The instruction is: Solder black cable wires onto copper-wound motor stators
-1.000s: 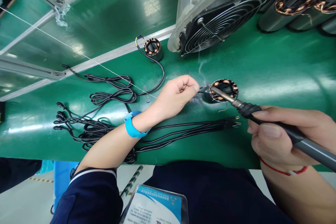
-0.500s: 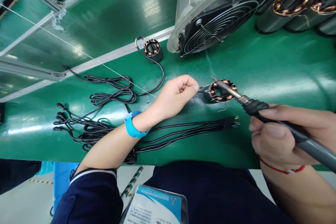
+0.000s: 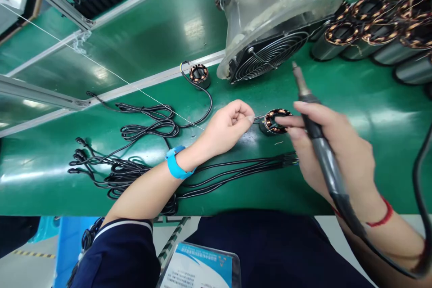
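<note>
My left hand (image 3: 231,126) is closed in a pinch on a thin wire at the left side of a motor stator (image 3: 270,128). The stator is a short dark cylinder with a ring of copper windings on top, standing on the green bench. In my right hand (image 3: 334,144) is a soldering iron (image 3: 320,148), gripped by its dark handle with the tip pointing up and away from the stator. A finger of that hand reaches to the stator's top rim. Below lie several black cables (image 3: 232,175) with stripped ends.
A fume extractor hood (image 3: 251,22) with a fan grille stands behind the stator. Many wound stators (image 3: 340,36) crowd the back right. Another stator (image 3: 199,74) with a cable sits by the rail. Coiled cables (image 3: 148,130) lie left, and a thin white string (image 3: 135,87) crosses above.
My right hand has lifted the iron's tip off the stator and turned it upward, and a finger now reaches the stator. My left hand keeps its pinch. The view has shifted slightly.
</note>
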Demonstrator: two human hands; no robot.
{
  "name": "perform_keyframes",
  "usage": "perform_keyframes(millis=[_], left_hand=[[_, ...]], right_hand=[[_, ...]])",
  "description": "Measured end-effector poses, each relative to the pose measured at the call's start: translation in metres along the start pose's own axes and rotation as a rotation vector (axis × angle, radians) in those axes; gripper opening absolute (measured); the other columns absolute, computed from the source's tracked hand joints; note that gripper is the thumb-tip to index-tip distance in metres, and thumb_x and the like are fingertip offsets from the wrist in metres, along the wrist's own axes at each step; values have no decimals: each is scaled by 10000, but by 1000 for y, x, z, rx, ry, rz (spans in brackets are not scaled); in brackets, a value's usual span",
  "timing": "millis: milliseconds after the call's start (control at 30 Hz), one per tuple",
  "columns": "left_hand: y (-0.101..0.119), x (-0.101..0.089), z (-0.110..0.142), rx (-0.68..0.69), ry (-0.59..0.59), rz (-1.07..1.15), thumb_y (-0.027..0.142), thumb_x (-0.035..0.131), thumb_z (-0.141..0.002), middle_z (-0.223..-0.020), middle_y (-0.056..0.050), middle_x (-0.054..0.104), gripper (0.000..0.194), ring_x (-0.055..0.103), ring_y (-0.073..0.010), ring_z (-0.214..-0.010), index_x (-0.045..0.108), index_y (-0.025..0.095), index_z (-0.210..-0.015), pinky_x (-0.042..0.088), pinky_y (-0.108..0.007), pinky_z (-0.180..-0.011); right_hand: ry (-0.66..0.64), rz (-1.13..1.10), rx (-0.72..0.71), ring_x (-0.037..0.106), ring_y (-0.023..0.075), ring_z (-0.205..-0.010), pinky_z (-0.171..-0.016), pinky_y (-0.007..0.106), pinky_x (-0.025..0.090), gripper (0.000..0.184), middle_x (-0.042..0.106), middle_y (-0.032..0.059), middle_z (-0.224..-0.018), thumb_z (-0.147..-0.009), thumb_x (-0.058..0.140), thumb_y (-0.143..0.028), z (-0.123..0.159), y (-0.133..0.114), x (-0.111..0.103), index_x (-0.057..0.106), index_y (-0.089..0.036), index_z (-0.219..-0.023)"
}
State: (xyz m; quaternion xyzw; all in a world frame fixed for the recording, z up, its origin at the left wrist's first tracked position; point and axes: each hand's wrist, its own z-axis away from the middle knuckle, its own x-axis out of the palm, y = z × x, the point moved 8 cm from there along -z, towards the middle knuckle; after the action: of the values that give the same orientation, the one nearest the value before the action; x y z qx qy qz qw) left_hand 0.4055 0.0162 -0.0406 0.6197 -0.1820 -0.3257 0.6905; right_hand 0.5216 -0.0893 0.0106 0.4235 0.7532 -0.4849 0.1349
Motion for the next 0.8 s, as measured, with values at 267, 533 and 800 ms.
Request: perform_keyframes(millis=[267, 533, 800], left_hand=[[6, 0, 5, 70, -14, -61, 196, 515, -861, -690, 40, 499, 79, 454, -65, -583, 494, 170, -789, 378, -211, -566], [39, 5, 17, 417, -28, -422, 159, 537, -866, -832, -37, 614, 130, 553, -143, -849, 538, 171, -736, 436, -277, -793], [25, 2, 12, 173, 15, -387, 117, 556, -783, -721, 18, 530, 110, 445, -83, -624, 521, 161, -688, 369, -227, -609]], right_hand=[[-63, -36, 43, 648, 233, -930, -848, 425, 526, 437, 672, 13, -918, -878, 571, -213, -11, -2, 21, 481, -292, -1298], [15, -160, 50, 661, 189, -883, -827, 365, 537, 442, 660, -12, -855, -888, 602, -263, -9, 7, 23, 453, -273, -1304], [-44, -76, 31, 631, 224, -1042, -915, 413, 486, 430, 682, 14, -974, -886, 570, -251, -2, 16, 16, 471, -271, -1305]])
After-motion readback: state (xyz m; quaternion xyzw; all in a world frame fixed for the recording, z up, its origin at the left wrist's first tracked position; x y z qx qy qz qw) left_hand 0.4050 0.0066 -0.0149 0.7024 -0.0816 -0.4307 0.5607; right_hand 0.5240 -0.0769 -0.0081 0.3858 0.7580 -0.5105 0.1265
